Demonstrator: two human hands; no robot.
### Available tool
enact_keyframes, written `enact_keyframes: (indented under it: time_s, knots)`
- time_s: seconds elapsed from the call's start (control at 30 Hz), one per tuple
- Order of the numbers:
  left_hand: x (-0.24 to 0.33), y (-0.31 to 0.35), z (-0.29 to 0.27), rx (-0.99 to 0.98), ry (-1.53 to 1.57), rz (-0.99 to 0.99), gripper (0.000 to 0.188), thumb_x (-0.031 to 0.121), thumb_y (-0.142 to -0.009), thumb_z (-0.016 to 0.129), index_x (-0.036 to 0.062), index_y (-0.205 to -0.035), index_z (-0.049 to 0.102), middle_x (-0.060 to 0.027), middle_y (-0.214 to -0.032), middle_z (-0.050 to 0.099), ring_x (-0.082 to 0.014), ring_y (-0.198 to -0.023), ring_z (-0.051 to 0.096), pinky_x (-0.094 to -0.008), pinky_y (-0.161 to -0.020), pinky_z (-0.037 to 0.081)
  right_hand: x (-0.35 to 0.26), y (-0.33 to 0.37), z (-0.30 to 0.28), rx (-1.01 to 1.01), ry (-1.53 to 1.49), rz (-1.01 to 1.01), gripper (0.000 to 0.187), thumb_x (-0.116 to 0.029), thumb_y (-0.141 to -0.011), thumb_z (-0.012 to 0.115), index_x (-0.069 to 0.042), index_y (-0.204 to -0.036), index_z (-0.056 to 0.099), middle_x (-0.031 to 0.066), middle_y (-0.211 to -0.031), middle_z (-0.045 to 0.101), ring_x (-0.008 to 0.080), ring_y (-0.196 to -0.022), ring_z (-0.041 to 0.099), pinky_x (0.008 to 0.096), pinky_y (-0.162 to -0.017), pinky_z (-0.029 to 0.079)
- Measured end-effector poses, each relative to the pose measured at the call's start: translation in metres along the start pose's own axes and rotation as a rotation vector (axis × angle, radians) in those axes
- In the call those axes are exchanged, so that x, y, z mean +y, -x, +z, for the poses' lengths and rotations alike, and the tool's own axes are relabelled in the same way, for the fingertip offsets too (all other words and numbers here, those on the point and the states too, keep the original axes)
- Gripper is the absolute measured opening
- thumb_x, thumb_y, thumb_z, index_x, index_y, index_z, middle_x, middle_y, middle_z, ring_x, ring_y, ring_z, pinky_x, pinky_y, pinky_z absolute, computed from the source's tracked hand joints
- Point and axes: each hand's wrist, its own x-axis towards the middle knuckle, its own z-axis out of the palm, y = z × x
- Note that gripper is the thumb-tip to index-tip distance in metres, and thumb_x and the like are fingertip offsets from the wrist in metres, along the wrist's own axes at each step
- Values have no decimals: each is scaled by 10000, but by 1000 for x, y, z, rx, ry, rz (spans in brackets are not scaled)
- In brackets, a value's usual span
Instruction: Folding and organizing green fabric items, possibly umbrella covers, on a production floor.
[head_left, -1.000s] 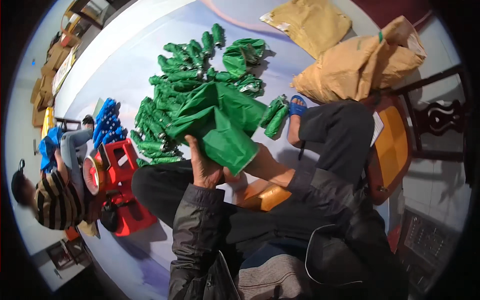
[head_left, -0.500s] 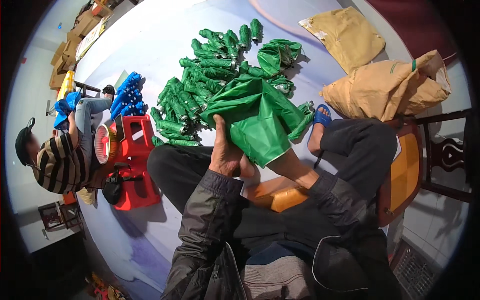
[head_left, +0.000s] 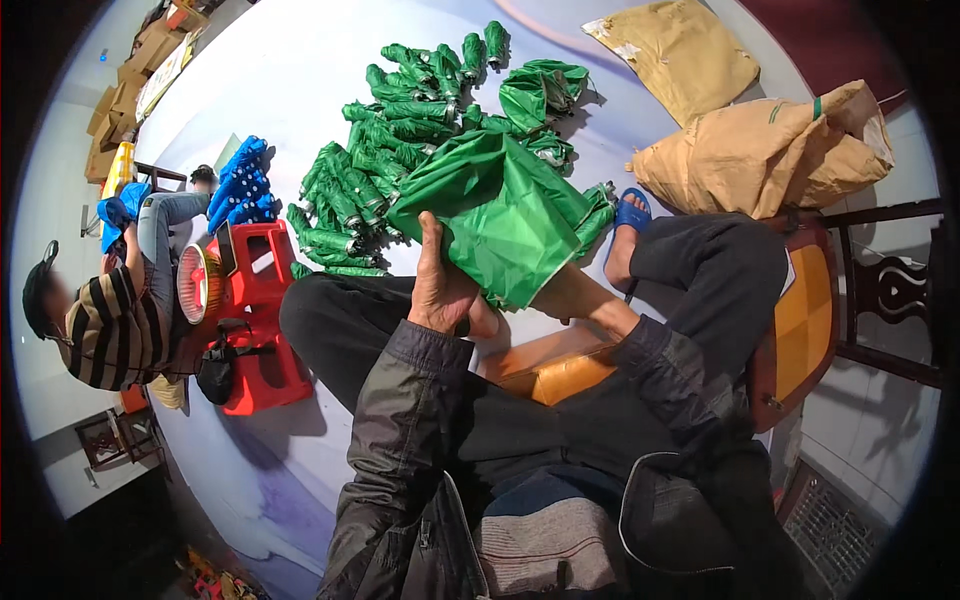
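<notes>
The left hand (head_left: 440, 290) grips the near edge of a loose green umbrella canopy (head_left: 500, 215), its fingers (head_left: 430, 240) closed flat along the fabric and pointing away from the person. The right hand is mostly hidden under the same canopy; only its wrist and forearm (head_left: 585, 300) show, so whether its fingers are closed on the cloth or the shaft beneath cannot be told, though it seems to support the umbrella from below. The canopy billows up just beyond the left fingers, above the person's lap.

Beyond the fingers, on the pale floor (head_left: 300, 90), lies a heap of rolled green umbrellas (head_left: 390, 150), touching one another. Left of that heap sits a smaller bundle of blue umbrellas (head_left: 240, 185), and nearer, to the left of the left hand, a red plastic stool (head_left: 255, 320) with another person in a striped top (head_left: 110, 330) beside it. To the right of the fingers, two stuffed brown sacks (head_left: 770, 150) rest near a wooden chair (head_left: 880, 290).
</notes>
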Motion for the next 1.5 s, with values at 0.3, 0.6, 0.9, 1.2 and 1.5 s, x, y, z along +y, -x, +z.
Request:
enact_keyframes:
  time_s: [0.3,0.6,0.9,1.2,1.5]
  knots:
    - [-12,-9,-14,124,42,29,606,427,-880,700,79,-1335,501,-114,-1316,567,-299,-1217,541,-508,-1048,424,45,-12,30,189,107,-243,256,-265,-877,622,-46,-1011,626,64,-724,609,121,-521,550,279,-354,415]
    - [-6,0,-20,96,132,-48,551,329,-889,714,63,-1326,509,-127,-1273,598,-309,-1154,586,-525,-1013,465,-11,14,8,-183,-150,167,349,-391,-860,642,-44,-825,627,53,-599,577,147,-422,527,284,-300,395]
    - [-12,-10,-134,-48,-84,-51,547,402,-958,569,46,-1362,474,-158,-1322,551,-306,-1151,575,-495,-986,484,3,16,24,-397,-690,214,159,-206,-893,570,-56,-863,615,-20,-561,436,87,-413,372,243,-361,313]
    - [-15,-23,-78,-166,-543,287,459,364,-982,549,24,-1290,531,-131,-1243,601,-258,-1109,596,-425,-978,487,5,9,30,524,363,-572,379,-324,-874,671,18,-1011,579,204,-728,602,336,-592,619,424,-568,517]
    - [-22,-3,-42,-97,-150,406,389,339,-986,556,42,-1238,572,-113,-1161,636,-272,-1051,615,-419,-948,504,7,5,48,581,736,-200,424,-274,-822,656,57,-1051,521,198,-835,584,344,-693,632,409,-569,514]
